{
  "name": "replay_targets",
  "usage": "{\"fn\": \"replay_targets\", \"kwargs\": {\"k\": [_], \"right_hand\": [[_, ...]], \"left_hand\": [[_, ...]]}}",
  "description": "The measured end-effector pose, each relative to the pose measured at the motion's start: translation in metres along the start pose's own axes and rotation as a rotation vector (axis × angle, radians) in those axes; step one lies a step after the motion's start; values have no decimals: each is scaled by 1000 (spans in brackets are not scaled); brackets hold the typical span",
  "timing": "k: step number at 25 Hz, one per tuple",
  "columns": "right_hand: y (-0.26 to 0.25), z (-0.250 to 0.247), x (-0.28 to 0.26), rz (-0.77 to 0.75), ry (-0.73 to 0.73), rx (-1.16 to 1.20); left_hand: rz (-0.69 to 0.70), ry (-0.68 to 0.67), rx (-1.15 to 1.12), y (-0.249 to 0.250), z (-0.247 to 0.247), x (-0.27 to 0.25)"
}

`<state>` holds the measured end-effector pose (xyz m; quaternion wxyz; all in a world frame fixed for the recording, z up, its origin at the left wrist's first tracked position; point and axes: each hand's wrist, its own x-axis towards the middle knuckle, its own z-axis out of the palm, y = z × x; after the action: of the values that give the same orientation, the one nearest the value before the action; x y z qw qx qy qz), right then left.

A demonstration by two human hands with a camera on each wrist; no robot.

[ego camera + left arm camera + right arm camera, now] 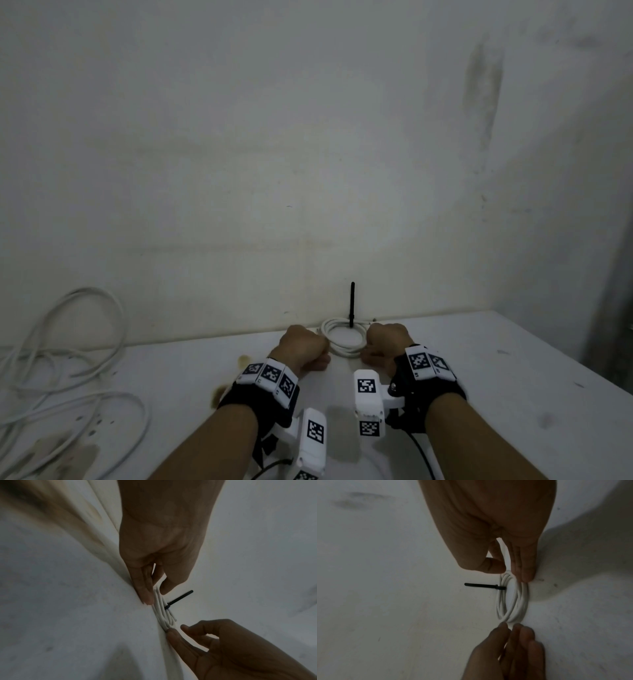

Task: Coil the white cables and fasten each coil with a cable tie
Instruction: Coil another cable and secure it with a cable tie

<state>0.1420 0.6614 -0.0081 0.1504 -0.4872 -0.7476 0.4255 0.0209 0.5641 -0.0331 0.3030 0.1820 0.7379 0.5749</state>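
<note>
So far one coil (343,337) is wound and tied; it lies on the table (479,359) by the wall, its black cable tie (352,305) standing up with the tail untrimmed. At far left, loose white cables (65,356) wait uncoiled, well apart. My left hand (303,346) pinches the coil's left edge, my right hand (387,344) its right edge. Nothing blocks me.

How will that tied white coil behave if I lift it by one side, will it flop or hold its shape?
The white coil would probably keep its ring shape, since a black cable tie binds its loops. The side opposite the tie may sag or fan out: in the right wrist view the strands spread there. It looks light and thin, easy for either hand to lift.
</note>
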Motion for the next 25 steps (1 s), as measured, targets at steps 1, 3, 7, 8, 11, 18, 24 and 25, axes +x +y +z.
{"fn": "replay_targets", "kwargs": {"k": [1,3,7,8,11,18,24,25], "right_hand": [[4,-3,6,17,-36,188],[3,-5,10,-17,-99,369],[-18,-6,-20,-49,-106,276],[-29,-4,-32,-80,-150,268],[-68,16,-76,-215,-258,154],[-132,109,-196,-565,-560,-284],[-140,209,-281,-975,-720,-957],[-137,220,-285,-986,-738,-1032]], "left_hand": [[-18,7,-2,0,-3,-4],[-25,10,-6,0,-12,-15],[-14,34,43,6,-47,-45],[1,50,48,9,-58,-54],[47,113,28,16,-103,-87],[82,274,67,-4,-251,-193],[31,386,194,-74,-390,-292],[-9,363,272,-86,-404,-303]]}}
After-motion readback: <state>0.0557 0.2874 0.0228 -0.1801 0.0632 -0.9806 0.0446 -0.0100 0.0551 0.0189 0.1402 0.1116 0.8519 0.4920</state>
